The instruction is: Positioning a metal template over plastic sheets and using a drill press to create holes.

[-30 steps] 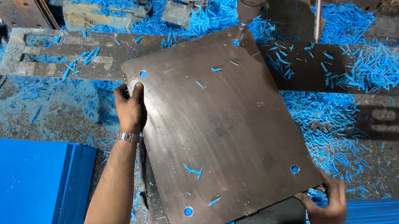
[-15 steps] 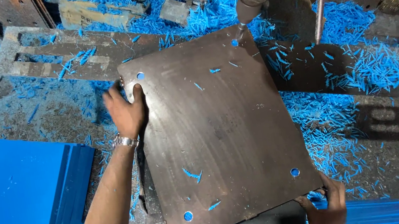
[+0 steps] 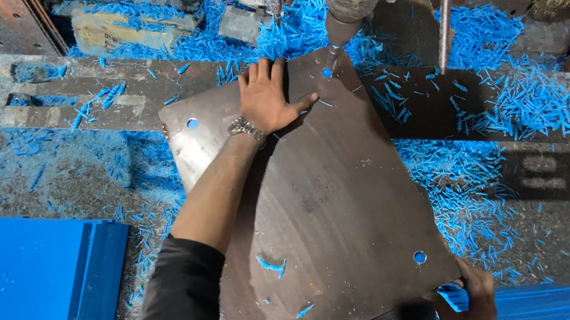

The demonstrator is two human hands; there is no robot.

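While blue shavings [image 3: 495,179] surround it, left hand [image 3: 267,98] presses metal plate [image 3: 325,198].

Blue shavings [image 3: 506,95] lying scattered over the bench, blue sheets [image 3: 25,297] sitting stacked at left, slotted metal block [image 3: 78,98] lying behind.

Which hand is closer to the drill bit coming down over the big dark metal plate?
The left hand: it lies flat on the dark metal plate just left of the drill bit. The right hand grips the plate's near corner, far away.
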